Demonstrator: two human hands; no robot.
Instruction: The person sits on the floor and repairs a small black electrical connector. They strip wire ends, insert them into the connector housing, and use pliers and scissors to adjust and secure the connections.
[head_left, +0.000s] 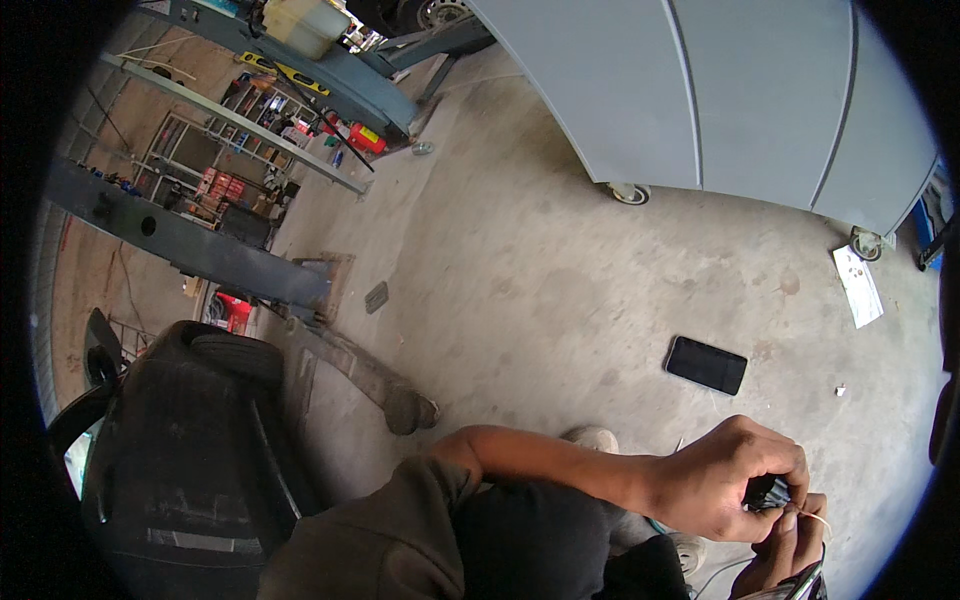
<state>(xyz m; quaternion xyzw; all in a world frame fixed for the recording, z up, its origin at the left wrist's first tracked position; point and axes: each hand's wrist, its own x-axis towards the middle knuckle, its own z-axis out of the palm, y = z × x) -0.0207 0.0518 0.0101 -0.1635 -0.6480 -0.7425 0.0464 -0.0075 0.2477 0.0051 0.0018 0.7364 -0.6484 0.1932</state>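
Observation:
My left hand (724, 480) reaches in from the left with its fingers curled around a small black part (765, 493), mostly hidden in the grip. Close against it at the lower right, my right hand (787, 544) pinches a thin pale wire (816, 516) between thumb and fingers. The wire's end curves out past the fingertips. Where the two hands meet, the fingers hide the joint between wire and part. A shiny metal band (808, 581) shows at the right wrist. Beyond the hands, a smartphone (706, 365) with a dark screen lies on the concrete floor.
A grey cabinet (757, 97) on casters stands ahead, with a paper sheet (859, 289) by one caster. Left are a black car body (180, 465), a lift arm (352, 364) and lift posts (195, 232). A red fire extinguisher (367, 137) sits farther back.

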